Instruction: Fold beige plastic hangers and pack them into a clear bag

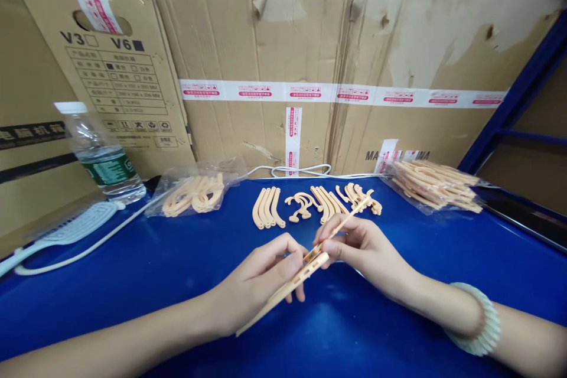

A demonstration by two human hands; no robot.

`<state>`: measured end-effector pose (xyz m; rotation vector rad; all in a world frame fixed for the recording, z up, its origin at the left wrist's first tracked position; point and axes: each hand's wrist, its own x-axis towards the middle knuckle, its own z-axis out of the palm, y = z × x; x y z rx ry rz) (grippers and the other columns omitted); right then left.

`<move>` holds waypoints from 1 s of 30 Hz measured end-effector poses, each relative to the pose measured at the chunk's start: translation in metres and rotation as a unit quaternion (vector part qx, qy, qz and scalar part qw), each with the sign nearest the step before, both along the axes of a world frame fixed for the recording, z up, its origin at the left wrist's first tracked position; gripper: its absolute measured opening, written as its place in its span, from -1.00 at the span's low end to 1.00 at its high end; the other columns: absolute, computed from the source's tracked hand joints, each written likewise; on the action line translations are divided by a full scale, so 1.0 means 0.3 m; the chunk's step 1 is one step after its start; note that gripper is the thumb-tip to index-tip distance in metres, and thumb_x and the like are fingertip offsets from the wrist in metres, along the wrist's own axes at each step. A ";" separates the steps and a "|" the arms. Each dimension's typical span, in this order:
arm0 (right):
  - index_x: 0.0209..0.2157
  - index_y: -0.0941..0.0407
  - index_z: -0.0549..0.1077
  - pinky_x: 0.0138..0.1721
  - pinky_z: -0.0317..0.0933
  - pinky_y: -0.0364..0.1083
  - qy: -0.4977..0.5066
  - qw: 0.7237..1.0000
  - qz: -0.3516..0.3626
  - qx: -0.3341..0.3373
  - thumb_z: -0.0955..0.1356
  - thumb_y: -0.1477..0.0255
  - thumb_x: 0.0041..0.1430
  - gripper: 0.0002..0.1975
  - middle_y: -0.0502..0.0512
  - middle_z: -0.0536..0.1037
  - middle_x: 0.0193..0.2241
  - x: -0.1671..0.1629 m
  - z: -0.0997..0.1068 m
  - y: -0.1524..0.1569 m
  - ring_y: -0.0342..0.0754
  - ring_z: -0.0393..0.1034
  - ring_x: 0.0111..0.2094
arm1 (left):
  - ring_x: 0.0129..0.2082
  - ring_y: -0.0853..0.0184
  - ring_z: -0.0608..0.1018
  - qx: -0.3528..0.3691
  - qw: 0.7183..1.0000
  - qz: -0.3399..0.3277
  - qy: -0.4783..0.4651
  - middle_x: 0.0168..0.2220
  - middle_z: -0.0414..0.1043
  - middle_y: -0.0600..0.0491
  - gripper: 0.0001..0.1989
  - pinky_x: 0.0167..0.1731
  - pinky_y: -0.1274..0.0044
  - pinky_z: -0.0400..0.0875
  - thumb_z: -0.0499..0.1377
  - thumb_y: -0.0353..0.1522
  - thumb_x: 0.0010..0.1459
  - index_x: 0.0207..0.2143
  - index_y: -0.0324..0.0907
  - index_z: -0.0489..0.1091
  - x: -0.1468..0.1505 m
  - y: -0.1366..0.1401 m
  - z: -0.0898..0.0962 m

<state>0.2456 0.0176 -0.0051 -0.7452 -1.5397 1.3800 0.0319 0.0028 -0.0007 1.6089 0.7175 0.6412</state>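
Observation:
My left hand (270, 274) is closed round a long beige strip with rectangular slots (305, 274), which slants down toward me. Between the thumb and fingers of my right hand (354, 242) is a thin beige stick-like piece (348, 220), pointing up and to the right. The two pieces meet or overlap between my hands, close to the slots; whether they are joined I cannot tell. Beyond my hands lie several curved beige strips (268, 208), small curved pieces (302, 205), more long strips (325, 204) and short hooked pieces (354, 194).
A clear bag of rounded beige parts (195, 194) lies at the left, another bag of beige strips (436, 184) at the right. A water bottle (106, 159), a pale blue hairbrush (75, 224) and a white cable (110, 236) are at the left. Cardboard (266, 142) walls the blue table (398, 331).

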 end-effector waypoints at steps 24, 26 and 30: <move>-0.20 0.21 0.46 -0.36 0.26 -0.08 -0.255 0.787 0.001 0.562 0.16 0.52 0.39 -0.74 0.17 0.53 -0.36 0.023 0.023 -0.054 -0.10 0.38 -0.36 | -0.54 0.41 0.24 0.346 0.928 -0.049 0.129 -0.51 0.18 0.14 -0.72 -0.48 0.58 0.12 -0.13 -0.40 0.38 -0.36 -0.20 0.29 -0.009 0.001 -0.014; -0.23 0.23 0.46 -0.38 0.26 -0.08 -0.264 0.743 -0.006 0.615 0.18 0.56 0.37 -0.78 0.17 0.54 -0.39 0.019 0.032 -0.053 -0.08 0.40 -0.37 | -0.54 0.41 0.25 0.354 0.924 -0.056 0.136 -0.51 0.18 0.13 -0.72 -0.48 0.57 0.13 -0.13 -0.40 0.38 -0.36 -0.20 0.29 -0.013 0.002 -0.016; -0.38 0.24 0.46 -0.43 0.26 -0.07 -0.289 0.688 -0.003 0.666 0.20 0.63 0.33 -0.74 0.16 0.55 -0.47 0.016 0.057 -0.062 -0.06 0.41 -0.42 | -0.52 0.39 0.27 0.378 0.912 -0.066 0.144 -0.49 0.20 0.12 -0.72 -0.48 0.56 0.15 -0.13 -0.40 0.38 -0.36 -0.21 0.28 -0.019 0.003 -0.016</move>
